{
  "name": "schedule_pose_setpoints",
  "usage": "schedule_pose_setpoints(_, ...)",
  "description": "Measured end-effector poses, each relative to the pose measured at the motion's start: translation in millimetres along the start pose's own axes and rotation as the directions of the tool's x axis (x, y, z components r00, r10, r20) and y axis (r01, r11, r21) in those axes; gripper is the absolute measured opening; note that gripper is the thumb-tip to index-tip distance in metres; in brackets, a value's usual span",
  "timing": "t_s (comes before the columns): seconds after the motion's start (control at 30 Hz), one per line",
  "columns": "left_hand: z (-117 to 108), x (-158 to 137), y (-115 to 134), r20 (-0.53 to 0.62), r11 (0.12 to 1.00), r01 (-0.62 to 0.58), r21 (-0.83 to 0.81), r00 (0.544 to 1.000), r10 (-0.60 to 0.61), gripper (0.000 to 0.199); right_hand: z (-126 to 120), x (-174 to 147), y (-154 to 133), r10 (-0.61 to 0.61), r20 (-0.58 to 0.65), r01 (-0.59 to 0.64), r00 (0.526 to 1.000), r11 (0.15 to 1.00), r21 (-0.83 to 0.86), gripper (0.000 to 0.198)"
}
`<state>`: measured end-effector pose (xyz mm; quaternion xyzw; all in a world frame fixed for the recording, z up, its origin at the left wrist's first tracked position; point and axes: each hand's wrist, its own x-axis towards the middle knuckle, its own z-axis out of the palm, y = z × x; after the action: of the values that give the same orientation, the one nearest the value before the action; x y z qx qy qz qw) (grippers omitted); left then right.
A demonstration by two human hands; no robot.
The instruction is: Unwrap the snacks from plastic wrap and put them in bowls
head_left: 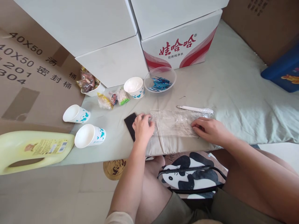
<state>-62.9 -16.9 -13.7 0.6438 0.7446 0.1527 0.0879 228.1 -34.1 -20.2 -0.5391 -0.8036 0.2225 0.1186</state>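
Note:
A crinkled sheet or bag of clear plastic (174,123) lies flat on the cloth-covered surface in front of me. My left hand (143,127) has its fingers curled at the left end of the plastic, and a dark phone (130,126) lies partly under that hand. At the other end, my right hand (210,130) pinches the plastic's edge between thumb and fingers. Just beyond the plastic is a slim white object with a dark tip (195,109), partly in clear film; I cannot make out its kind.
A clear bowl (171,84) of blue packets stands beside a paper cup (134,87), near small wrapped snacks (105,101). Two paper cups (87,136) lie tilted at left by a yellow jug (35,149). White boxes (179,49) form the back; a blue bin (283,70) is right.

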Motion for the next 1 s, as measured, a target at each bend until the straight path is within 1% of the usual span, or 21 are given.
schedule_pose_setpoints(0.2,3,3,-8,-0.031,0.999,-0.046,-0.013,0.998,0.045,0.023,1,0,0,-0.004,-0.029,0.004,1.0,1.0,0.011,0.025)
schedule_pose_setpoints(0.33,5,10,-19,-0.06,0.997,-0.077,-0.031,0.995,0.075,0.023,2,-1,1,-0.008,-0.036,0.008,0.999,1.0,0.01,0.024)
schedule_pose_setpoints(0.37,6,12,-22,-0.06,0.996,-0.081,-0.031,0.995,0.079,0.025,1,0,1,-0.008,-0.031,0.008,0.999,1.0,0.009,0.024)
schedule_pose_setpoints(0.5,6,17,-34,-0.037,0.993,-0.113,-0.024,0.993,0.112,0.04,1,0,0,-0.005,-0.011,0.005,1.0,1.0,0.005,0.024)
schedule_pose_setpoints(0.57,5,20,-39,-0.021,0.992,-0.122,-0.016,0.992,0.121,0.043,1,-1,0,-0.005,-0.014,0.005,1.0,1.0,0.004,0.024)
schedule_pose_setpoints(0.7,0,26,-46,-0.006,0.997,-0.077,-0.003,0.997,0.077,0.046,1,-1,1,-0.026,-0.022,0.026,0.999,1.0,0.01,0.024)
schedule_pose_setpoints(0.77,-2,28,-44,-0.023,0.999,-0.039,0.003,0.999,0.039,0.043,0,0,1,-0.031,-0.018,0.031,0.999,0.999,0.013,0.024)
schedule_pose_setpoints(0.87,-6,23,-33,-0.127,1.0,0.0,0.003,0.992,0.001,0.028,1,0,2,-0.03,-0.024,0.03,0.999,1.0,0.006,0.024)
schedule_pose_setpoints(0.93,-7,15,-19,-0.202,0.999,-0.031,-0.007,0.979,0.029,0.02,2,0,2,-0.034,-0.031,0.035,0.999,0.999,0.003,0.023)
schedule_pose_setpoints(1.0,-6,5,-3,-0.22,0.99,-0.133,-0.048,0.968,0.12,0.02,3,0,3,-0.034,-0.028,0.034,0.999,0.999,0.0,0.024)
